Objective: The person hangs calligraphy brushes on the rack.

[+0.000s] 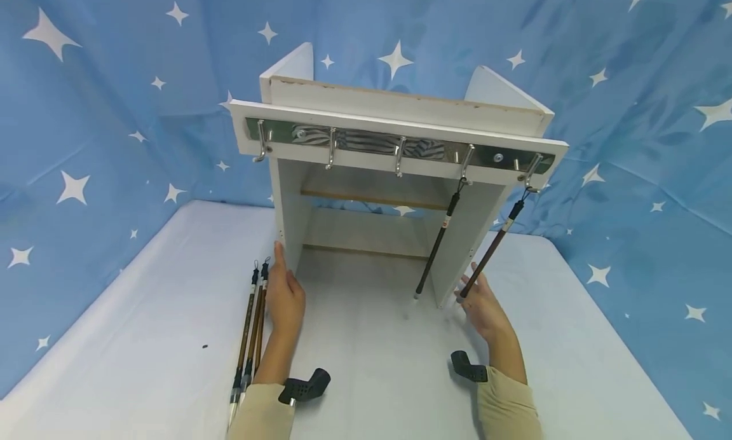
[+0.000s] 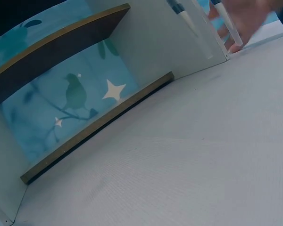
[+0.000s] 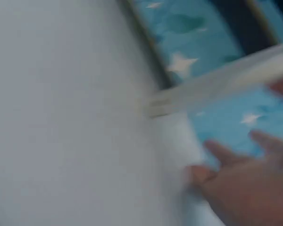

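Observation:
A white wooden rack (image 1: 366, 123) stands on the table, with a metal rail of several hooks across its front. From the two rightmost hooks hang two dark-handled calligraphy brushes, an inner brush (image 1: 437, 249) and an outer brush (image 1: 492, 255). My left hand (image 1: 286, 303) is at the front edge of the rack's left side panel, index finger extended along it. Beside the right side panel, my right hand (image 1: 486, 313) has its fingers spread, partly behind the outer brush's tip. Whether it touches the panel or brush, I cannot tell; the right wrist view is blurred.
More brushes (image 1: 247, 332) lie side by side on the white table (image 1: 154, 319), left of my left forearm. A small dark speck (image 1: 205, 346) is farther left. Blue cloth (image 1: 114, 109) with white stars surrounds the table at the back and sides.

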`<state>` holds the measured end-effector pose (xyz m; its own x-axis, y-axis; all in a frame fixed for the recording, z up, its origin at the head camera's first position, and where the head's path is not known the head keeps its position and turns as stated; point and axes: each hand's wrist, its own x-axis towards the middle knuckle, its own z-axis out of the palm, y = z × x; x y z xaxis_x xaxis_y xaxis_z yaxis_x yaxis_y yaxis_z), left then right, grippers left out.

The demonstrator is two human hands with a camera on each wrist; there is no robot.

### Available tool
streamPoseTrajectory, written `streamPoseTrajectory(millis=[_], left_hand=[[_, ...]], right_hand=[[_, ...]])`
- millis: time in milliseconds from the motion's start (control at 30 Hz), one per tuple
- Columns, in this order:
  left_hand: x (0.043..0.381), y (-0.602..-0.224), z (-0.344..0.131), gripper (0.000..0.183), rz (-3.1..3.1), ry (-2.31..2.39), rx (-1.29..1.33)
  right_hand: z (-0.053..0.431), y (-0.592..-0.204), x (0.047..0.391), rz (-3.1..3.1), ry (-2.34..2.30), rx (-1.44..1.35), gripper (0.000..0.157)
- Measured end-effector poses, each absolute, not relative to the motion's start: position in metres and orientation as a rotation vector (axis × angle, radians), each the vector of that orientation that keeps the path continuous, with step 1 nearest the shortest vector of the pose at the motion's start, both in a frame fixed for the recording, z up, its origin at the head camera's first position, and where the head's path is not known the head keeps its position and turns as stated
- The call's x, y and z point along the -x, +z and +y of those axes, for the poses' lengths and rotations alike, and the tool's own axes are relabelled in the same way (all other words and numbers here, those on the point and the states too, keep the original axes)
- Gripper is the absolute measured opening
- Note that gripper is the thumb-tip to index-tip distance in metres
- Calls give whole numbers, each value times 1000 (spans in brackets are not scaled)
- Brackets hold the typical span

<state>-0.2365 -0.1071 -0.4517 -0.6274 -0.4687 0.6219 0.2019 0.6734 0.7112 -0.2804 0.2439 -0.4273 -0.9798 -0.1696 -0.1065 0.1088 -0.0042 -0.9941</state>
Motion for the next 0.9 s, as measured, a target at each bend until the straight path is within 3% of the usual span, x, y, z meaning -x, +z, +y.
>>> streamPoseTrajectory(millis=[167,467,667,900], left_hand=[[234,-448,-114,66,-2023,-971,-238],[233,-441,-93,85,-2155,-1141,-288],[221,-429,-97,89,-2367,-1046,-261],[186,-400,-138,83,-2721,-705,-143]], right_hand=[[220,-444,287,2125,-1991,277,79],[218,-453,281,2529,-1655,181,68],[222,-454,280,2523,-1611,137,73],[219,-453,284,2495,-1606,165,76]])
